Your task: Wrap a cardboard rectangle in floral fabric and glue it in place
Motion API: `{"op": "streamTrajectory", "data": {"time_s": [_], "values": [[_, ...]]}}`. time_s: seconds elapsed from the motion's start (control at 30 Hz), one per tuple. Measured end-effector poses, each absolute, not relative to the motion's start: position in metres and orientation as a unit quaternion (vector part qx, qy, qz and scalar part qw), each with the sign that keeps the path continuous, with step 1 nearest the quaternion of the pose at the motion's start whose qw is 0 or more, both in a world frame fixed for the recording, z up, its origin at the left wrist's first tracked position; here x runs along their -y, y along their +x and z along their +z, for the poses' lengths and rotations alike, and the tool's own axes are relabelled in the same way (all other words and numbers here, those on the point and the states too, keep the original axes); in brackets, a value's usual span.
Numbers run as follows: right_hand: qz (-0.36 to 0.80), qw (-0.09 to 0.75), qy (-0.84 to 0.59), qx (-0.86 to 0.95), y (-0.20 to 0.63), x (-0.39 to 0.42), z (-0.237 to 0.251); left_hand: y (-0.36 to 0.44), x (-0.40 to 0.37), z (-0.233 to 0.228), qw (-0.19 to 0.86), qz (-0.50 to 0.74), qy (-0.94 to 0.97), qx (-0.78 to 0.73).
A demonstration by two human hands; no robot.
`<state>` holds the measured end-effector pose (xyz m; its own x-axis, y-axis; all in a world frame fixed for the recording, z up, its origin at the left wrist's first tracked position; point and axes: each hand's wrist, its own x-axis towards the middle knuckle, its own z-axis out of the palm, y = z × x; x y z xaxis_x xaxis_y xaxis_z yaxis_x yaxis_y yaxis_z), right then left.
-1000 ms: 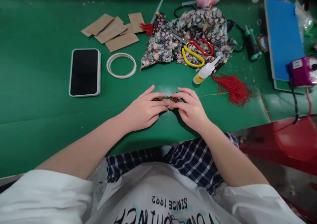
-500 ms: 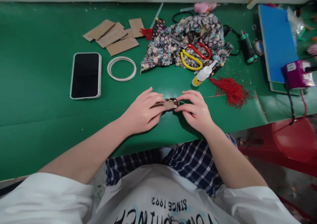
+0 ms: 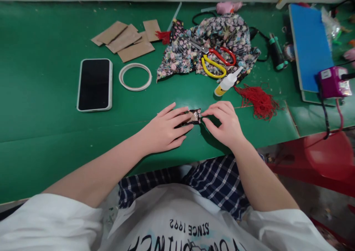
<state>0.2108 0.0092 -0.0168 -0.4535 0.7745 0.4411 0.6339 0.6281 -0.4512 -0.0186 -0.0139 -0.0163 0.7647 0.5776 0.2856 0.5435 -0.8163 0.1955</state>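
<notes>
A small piece of cardboard wrapped in dark flowered cloth [image 3: 194, 116] lies on the green table [image 3: 50, 125] near its front edge. My left hand [image 3: 163, 129] presses flat on its left part, fingers stretched over it. My right hand [image 3: 226, 123] pinches its right end between thumb and fingertips. Most of the piece is hidden under my fingers.
Behind my hands lie a glue bottle [image 3: 226, 82], a red tassel [image 3: 259, 101], flowered cloth [image 3: 208, 44] with red and yellow scissors [image 3: 215, 60], a tape ring [image 3: 135, 77], a phone [image 3: 94, 84] and cardboard pieces [image 3: 126, 40]. A blue board [image 3: 310, 44] and purple device [image 3: 332, 82] sit right.
The wrapped piece has turned under my fingers and now shows less cardboard. My left hand has flattened over it; my right hand has shifted slightly right and pinches the end.
</notes>
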Motion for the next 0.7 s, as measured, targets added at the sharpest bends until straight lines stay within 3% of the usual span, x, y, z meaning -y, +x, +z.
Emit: {"op": "streamTrajectory", "data": {"time_s": [0.27, 0.7], "values": [[0.124, 0.255, -0.416, 0.864, 0.2081, -0.0042, -0.0213, -0.0153, 0.0141, -0.0169, 0.061, 0.14, 0.947, -0.284], [0.102, 0.227, -0.431, 0.868, 0.205, -0.006, -0.0246, -0.0141, 0.0125, -0.0181, 0.062, 0.146, 0.946, -0.282]]}}
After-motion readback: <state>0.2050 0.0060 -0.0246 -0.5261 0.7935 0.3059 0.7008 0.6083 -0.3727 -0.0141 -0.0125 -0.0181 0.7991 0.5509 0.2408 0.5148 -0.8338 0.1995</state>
